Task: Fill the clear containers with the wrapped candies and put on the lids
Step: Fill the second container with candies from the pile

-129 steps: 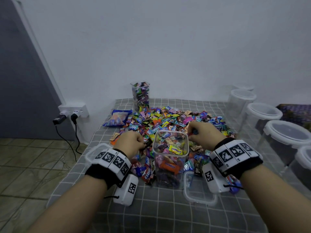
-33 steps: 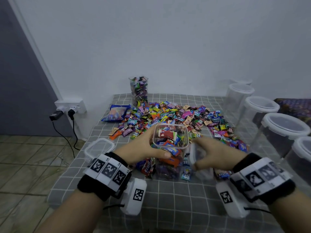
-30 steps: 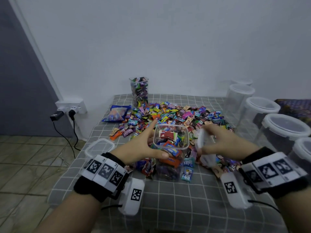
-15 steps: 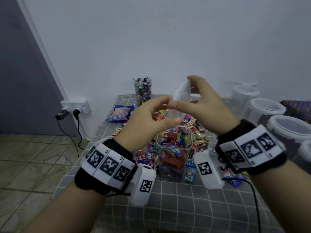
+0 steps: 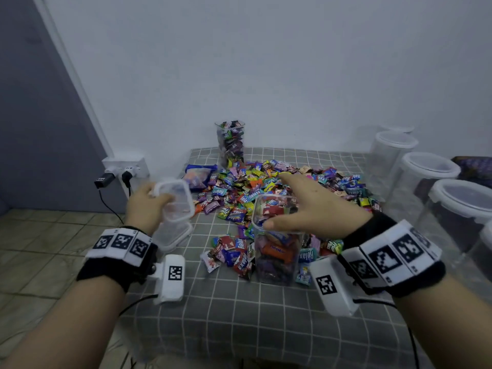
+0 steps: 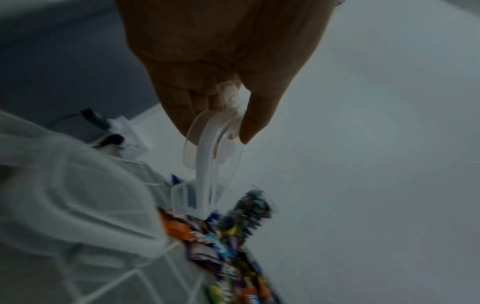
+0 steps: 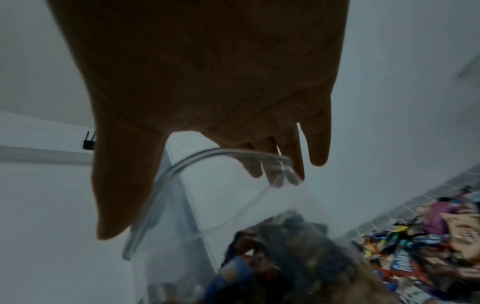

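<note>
One tall container stands filled near the wall and the near container, steadied by the right hand with spread fingers, is nearly full on the table, while its lid is pinched in the left hand and loose candies and empty jars remain.

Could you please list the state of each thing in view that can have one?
left hand: grips the lid
lid: held up, off any container
right hand: fingers spread over the near container
near container: upright, full, uncovered
far container: upright, full, uncovered
round jars: lidded
</note>
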A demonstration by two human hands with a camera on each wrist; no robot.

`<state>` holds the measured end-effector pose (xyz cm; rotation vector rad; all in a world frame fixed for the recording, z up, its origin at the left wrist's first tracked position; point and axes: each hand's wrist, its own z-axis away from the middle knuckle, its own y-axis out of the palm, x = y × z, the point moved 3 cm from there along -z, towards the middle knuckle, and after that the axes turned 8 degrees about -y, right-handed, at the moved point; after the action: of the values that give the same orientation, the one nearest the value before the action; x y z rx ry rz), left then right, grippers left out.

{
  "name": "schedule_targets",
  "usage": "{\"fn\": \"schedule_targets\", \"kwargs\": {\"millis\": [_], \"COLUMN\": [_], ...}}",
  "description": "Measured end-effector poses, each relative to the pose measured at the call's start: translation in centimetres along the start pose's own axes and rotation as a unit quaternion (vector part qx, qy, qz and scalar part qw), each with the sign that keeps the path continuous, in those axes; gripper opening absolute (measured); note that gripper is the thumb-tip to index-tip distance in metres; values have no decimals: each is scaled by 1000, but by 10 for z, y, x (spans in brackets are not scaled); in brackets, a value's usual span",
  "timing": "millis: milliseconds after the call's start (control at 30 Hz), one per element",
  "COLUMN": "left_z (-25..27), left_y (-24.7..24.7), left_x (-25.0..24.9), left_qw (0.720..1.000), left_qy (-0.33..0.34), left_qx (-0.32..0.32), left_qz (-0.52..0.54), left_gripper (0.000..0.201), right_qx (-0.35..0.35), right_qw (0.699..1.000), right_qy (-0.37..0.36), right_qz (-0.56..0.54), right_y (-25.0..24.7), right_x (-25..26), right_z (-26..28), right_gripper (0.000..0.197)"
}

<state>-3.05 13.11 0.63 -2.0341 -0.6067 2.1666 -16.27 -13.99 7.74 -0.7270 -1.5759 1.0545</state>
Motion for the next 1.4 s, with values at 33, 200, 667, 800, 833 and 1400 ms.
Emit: {"fn": "schedule_targets", "kwargs": {"millis": [33, 200, 667, 800, 833, 1400], "left_z": [-9, -31, -29, -22, -17, 72], "left_y": [-4, -8, -7, -4, -1, 100], "left_x": [12, 47, 56, 36, 29, 0], "left_qw": [999, 993, 942, 927, 927, 806], "left_qy": [-23, -98, -120, -32, -9, 31], "left_qx": [-14, -42, 14, -19, -10, 333], "left_qz": [-30, -58, -313, -373, -374, -488], "left_gripper": [22, 29, 38, 54, 51, 101], "right_qx": [19, 52, 6, -91, -103, 219], "right_qw": [1000, 995, 985, 982, 983, 932], "right_qy": [12, 53, 62, 113, 132, 265], "right_qz": [-7, -70, -158, -119, -75, 116], "right_y": [2, 5, 9, -5, -7, 41], "right_x": [-4, -12, -23, -53, -64, -115], "right_z": [3, 15, 19, 24, 25, 34], "right_gripper": [104, 102, 88, 53, 49, 99]}}
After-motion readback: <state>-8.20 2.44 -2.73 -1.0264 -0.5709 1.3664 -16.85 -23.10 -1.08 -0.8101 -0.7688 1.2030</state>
